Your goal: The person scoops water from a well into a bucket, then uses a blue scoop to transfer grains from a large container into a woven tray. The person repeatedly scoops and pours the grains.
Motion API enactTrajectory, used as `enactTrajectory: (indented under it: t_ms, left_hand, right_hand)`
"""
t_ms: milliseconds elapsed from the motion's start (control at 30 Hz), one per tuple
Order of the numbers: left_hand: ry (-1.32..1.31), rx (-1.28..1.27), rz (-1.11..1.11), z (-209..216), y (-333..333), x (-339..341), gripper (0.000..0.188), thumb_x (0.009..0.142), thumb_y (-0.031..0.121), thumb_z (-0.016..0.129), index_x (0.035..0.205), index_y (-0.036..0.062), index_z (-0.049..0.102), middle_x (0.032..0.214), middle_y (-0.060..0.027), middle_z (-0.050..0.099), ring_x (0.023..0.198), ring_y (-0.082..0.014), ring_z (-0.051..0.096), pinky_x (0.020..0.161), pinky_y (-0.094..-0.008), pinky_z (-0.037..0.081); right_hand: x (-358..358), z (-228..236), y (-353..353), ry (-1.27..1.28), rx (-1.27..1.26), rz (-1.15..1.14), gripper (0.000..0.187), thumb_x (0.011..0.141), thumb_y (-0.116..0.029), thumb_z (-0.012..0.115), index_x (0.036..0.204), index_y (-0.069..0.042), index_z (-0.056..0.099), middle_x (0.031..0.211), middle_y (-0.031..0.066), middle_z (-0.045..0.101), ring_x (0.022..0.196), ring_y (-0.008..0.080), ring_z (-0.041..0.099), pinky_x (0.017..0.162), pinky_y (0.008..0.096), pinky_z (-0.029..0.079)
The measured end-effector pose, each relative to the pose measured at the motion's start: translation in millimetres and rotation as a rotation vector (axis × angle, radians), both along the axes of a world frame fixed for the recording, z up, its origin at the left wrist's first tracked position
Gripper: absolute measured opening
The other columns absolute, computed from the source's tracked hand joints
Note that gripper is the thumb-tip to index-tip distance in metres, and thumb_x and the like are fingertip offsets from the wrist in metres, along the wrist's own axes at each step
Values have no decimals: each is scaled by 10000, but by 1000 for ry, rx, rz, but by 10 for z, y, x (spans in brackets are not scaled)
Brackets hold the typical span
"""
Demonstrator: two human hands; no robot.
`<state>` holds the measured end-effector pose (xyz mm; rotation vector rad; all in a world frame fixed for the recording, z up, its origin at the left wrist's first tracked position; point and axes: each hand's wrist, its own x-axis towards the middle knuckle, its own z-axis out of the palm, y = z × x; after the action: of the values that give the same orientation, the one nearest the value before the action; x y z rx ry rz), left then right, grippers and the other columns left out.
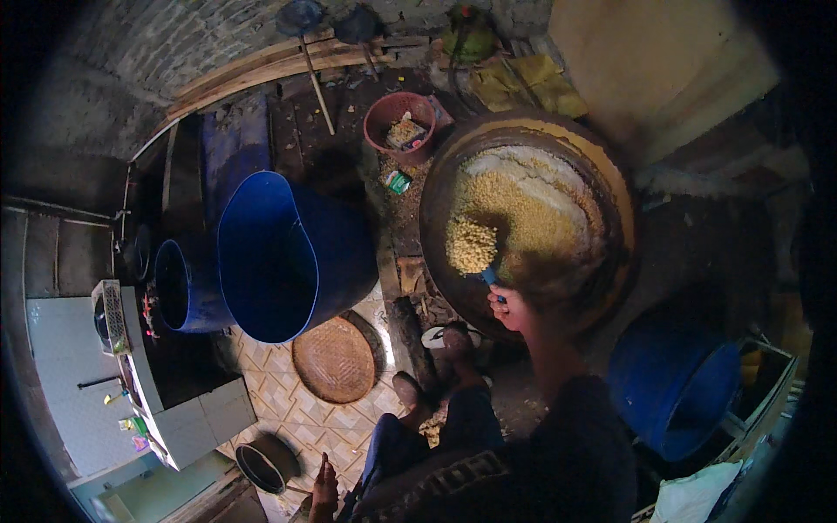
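Right hand [513, 309]: fingers gripping blue-handled scoop [488, 275]
Left hand [324, 490]: fingers loosely extended
Scoop: filled
Vat [624, 196]: plenty of yellow grains [523, 209] seemingly left

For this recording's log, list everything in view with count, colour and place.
Vat: one, brown, right of centre
Scoop: one, blue handle, over the vat
Bean-like grains: uncounted, yellow, in vat and scoop
Basin: one, red, top centre
Packet: one, green and white, below basin
Barrels: at least three, blue, two left, one right
Woven tray: one, tan, tiled floor
Pot: one, dark, lower left
Dippers: two, dark blue, top
Planks: several, brown, upper left
Counter: one, white, left
Legs: two, blue trousers, bottom centre
Right hand: one, bare, gripping scoop
Left hand: one, bare, open, bottom
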<state>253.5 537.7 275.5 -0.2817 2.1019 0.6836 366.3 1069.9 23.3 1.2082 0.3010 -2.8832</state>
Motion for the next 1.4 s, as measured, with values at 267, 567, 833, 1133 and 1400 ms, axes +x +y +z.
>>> enactTrajectory:
  t_ms: [267,567,833,1133,1400]
  left_hand:
    - [-44,-8,-141,-289,-498,109,561,938,254,419,1440,163,187,782,29,364,660,-68,346,566,-197,321]
    - [-31,-55,-217,-457,-766,220,630,871,98,484,1433,125,202,832,-22,490,663,-98,465,532,-238,419]
    - [297,-58,-705,-545,-886,575,782,775,23,598,1403,-7,133,1231,-205,459,687,-217,535,617,-285,479]
    - [612,102,-478,-931,-1185,1158,572,871,109,457,1388,19,231,1181,-178,502,765,-243,524,661,-306,444]
    - [42,245,698,-865,-1353,1705,624,925,457,397,1393,61,281,1372,-142,395,1257,-202,375,1020,-283,283]
  right_hand:
    - [262,431,-130,-10,-41,-156,132,881,-218,557,853,-143,452,665,-34,443,432,44,344,405,201,270]
    - [390,857,-139,83,34,-284,54,906,-187,518,923,-151,483,695,-18,456,446,54,354,418,208,286]
    - [266,1462,-176,90,67,-252,41,926,-183,479,891,-162,483,692,-18,477,421,49,364,391,211,287]
    - [65,1967,-500,30,131,-53,64,909,-129,486,947,-179,477,714,26,475,420,93,348,367,224,281]
    - [-494,2417,-1611,-4,299,255,446,887,-117,508,1299,-229,377,729,11,468,441,73,365,364,214,300]
